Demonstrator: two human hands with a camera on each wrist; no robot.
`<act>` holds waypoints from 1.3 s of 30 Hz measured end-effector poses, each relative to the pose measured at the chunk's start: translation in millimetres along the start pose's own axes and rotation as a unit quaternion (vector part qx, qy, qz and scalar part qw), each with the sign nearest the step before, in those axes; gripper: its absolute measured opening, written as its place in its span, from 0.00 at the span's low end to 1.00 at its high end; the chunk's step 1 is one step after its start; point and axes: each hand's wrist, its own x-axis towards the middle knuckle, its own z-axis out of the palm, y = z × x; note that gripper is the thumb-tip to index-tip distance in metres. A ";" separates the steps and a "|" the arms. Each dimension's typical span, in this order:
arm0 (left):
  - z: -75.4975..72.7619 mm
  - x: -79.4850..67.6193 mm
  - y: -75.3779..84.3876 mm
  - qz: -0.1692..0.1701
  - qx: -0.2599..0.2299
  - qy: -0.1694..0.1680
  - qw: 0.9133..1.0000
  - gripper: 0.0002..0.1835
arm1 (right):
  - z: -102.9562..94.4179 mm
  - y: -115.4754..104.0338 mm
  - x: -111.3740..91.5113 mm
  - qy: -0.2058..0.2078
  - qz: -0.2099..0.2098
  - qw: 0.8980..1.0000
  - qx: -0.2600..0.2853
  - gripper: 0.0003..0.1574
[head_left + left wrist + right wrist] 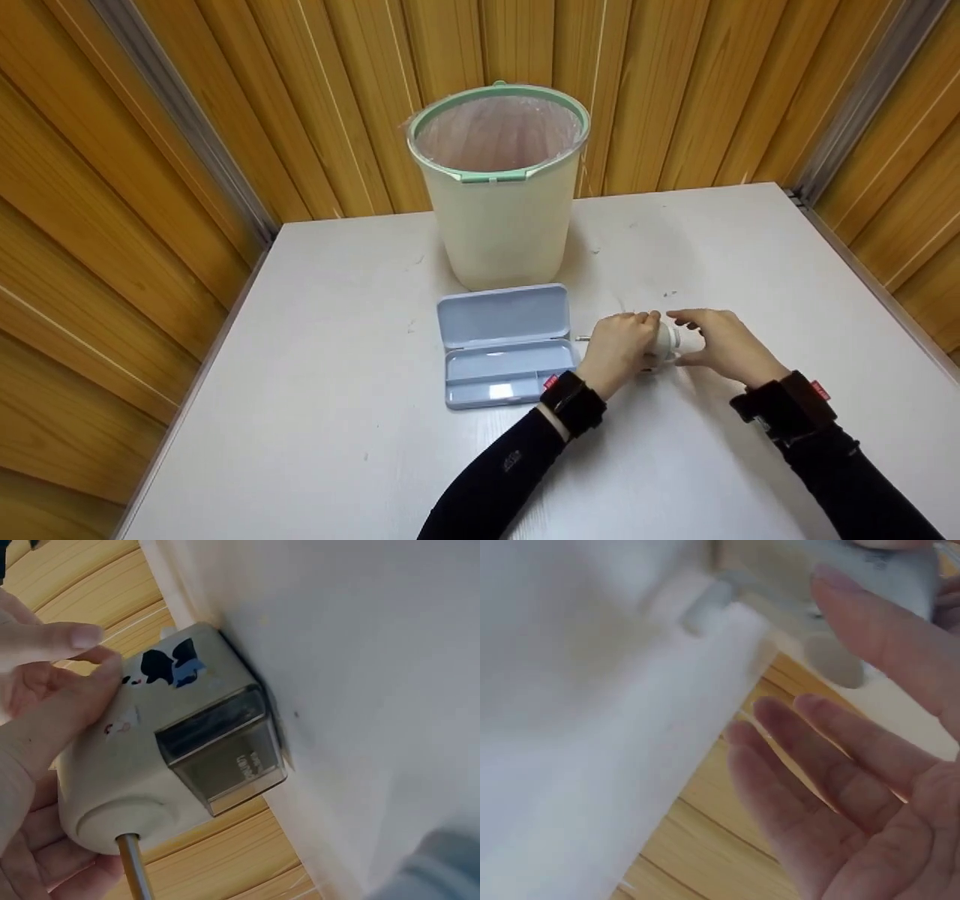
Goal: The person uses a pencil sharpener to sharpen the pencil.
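My left hand (621, 343) grips a white desktop pencil sharpener (172, 720) with the fingers and thumb wrapped round its body. Dark and blue cartoon stickers decorate the casing, and a smoky see-through shavings drawer sits in one side. Out of the sharpener's hole sticks a pencil (133, 864), whose end also shows left of the hand in the head view. Facing the sharpener's opposite end, my right hand (724, 346) has its fingers spread and relaxed. In the blurred right wrist view the thumb overlaps the sharpener, and the other fingers stand apart from it.
A light-blue pencil case (504, 319) lies with its lid raised, left of the hands. Behind it stands a cream waste bin (504, 225) with a green rim and a plastic liner. The white table (322, 337) meets wood-look panel walls (675, 90).
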 end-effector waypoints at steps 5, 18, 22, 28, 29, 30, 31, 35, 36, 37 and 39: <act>-11.0 1.3 -13.8 -0.020 -0.103 -0.041 0.994 0.43 | -4.7 -18.2 -3.6 0.024 -0.031 0.999 0.011 0.42; -33.4 -10.5 -57.6 -0.074 -0.137 -0.134 0.979 0.19 | 25.1 -32.1 9.3 0.096 -0.108 0.990 0.009 0.40; -27.5 -11.7 -56.5 -0.066 -0.135 -0.132 0.980 0.13 | 31.9 -32.3 12.1 0.083 -0.106 0.991 0.009 0.39; -17.7 -11.7 -53.3 -0.031 -0.137 -0.099 0.985 0.10 | 35.2 -33.4 13.8 0.068 -0.099 0.993 0.003 0.33; -16.5 -11.5 -53.3 -0.026 -0.140 -0.096 0.985 0.10 | 35.2 -33.5 14.0 0.067 -0.097 0.993 0.001 0.32; -15.5 -11.3 -53.5 -0.023 -0.144 -0.095 0.985 0.09 | 35.1 -33.6 14.4 0.065 -0.095 0.993 -0.001 0.31; -14.5 -11.1 -53.9 -0.021 -0.148 -0.096 0.984 0.09 | 34.9 -33.6 14.7 0.063 -0.093 0.994 -0.001 0.31; -12.0 -9.4 -57.2 -0.014 -0.153 -0.099 0.983 0.08 | 34.1 -33.8 16.6 0.057 -0.087 0.995 -0.003 0.31; -11.7 -8.9 -58.3 -0.012 -0.154 -0.101 0.983 0.08 | 33.9 -33.7 17.6 0.058 -0.088 0.994 -0.004 0.31; -11.5 -8.3 -59.5 -0.011 -0.153 -0.103 0.983 0.08 | 33.9 -33.7 18.4 0.059 -0.090 0.994 -0.006 0.31; -11.1 -7.5 -61.9 -0.007 -0.152 -0.107 0.982 0.08 | 33.9 -33.7 19.6 0.064 -0.093 0.994 -0.010 0.31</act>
